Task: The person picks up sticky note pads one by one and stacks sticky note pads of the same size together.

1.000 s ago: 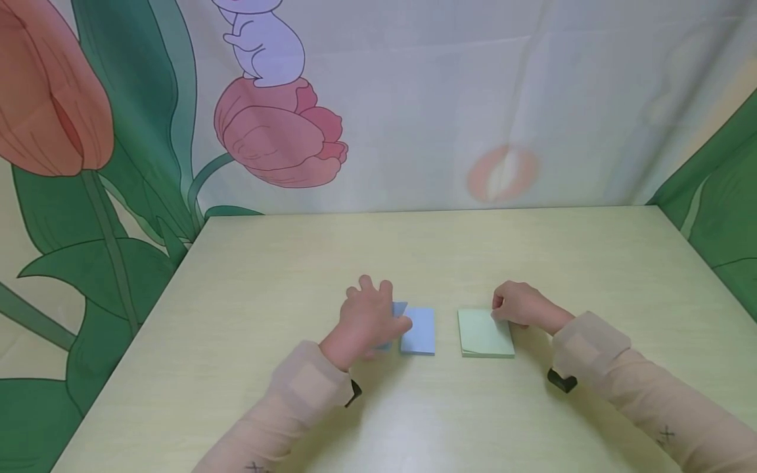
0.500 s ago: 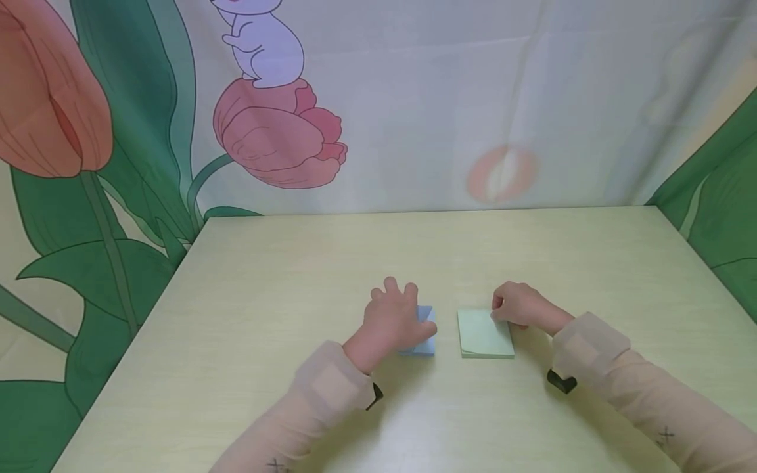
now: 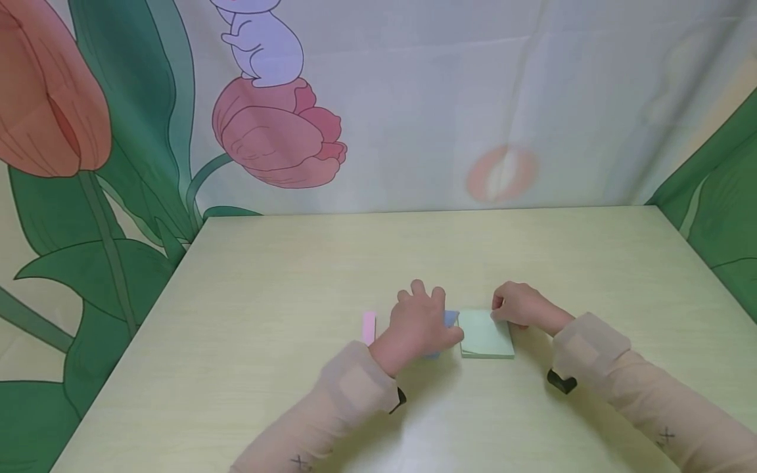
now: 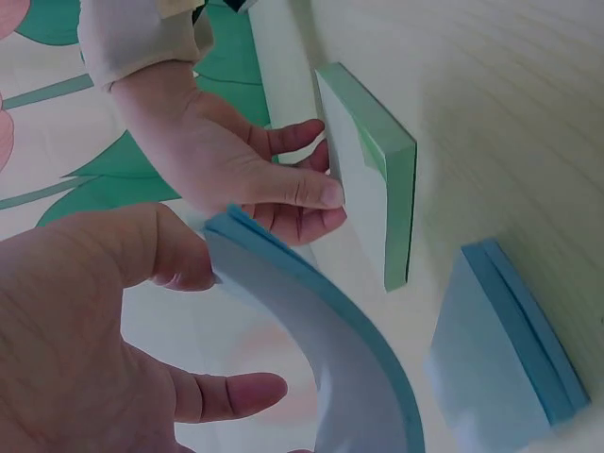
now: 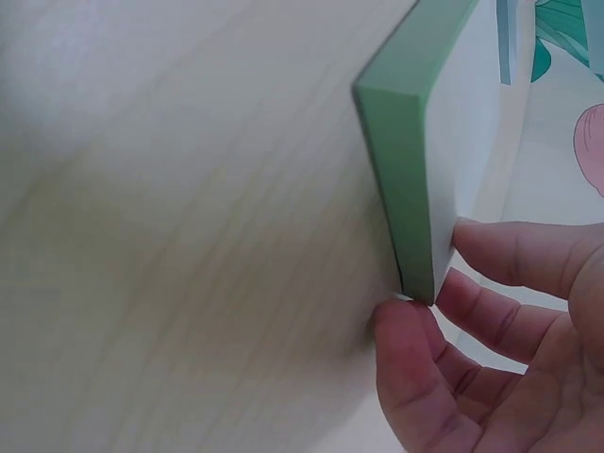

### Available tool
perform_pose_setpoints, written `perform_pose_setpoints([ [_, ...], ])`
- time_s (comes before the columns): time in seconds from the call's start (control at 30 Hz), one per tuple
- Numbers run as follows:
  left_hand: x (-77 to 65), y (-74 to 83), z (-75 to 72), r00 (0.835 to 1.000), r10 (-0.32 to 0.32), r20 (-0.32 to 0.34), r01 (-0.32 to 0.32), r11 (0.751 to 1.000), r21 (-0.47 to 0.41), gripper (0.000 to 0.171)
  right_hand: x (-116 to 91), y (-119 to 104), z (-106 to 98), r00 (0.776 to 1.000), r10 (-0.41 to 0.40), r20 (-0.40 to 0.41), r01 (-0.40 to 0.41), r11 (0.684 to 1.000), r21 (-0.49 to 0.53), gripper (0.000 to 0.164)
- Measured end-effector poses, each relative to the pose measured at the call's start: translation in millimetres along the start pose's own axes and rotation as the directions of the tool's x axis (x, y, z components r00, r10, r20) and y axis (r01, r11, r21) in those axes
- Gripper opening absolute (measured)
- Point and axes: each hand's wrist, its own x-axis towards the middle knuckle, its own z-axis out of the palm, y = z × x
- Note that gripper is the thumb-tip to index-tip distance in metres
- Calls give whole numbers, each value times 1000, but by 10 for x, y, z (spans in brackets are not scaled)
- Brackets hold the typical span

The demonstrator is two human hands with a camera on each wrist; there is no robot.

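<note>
My left hand (image 3: 418, 328) pinches a bent blue sticky note pad (image 4: 326, 321) between thumb and fingers, above the table. In the head view only bits of that pad (image 3: 451, 318) show beside the hand. A second blue sticky note pad (image 4: 505, 349) lies on the table, seen in the left wrist view. To the right, a pale green sticky note pad (image 3: 485, 334) lies flat, its top sheet slightly lifted at the near left corner. My right hand (image 3: 526, 305) holds the green pad's far right corner, thumb on top (image 5: 500, 247) and fingers at the edge.
A pink strip (image 3: 369, 327) lies left of the left hand, partly covered by the sleeve. The pale wooden table (image 3: 284, 276) ends at a hanging cloth (image 3: 408, 131) printed with tulips and a white animal.
My left hand has moved right with the bent blue pad, coming close to the green pad's left edge. The pink strip has come into sight behind it. My right hand keeps still.
</note>
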Motion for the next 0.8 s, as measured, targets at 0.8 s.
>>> perform_pose_setpoints([
  [0.8,146,297,217,999,17,41,-18,1000,24,38,-35,4,-7,1000,-15,15,14,999,36,7],
])
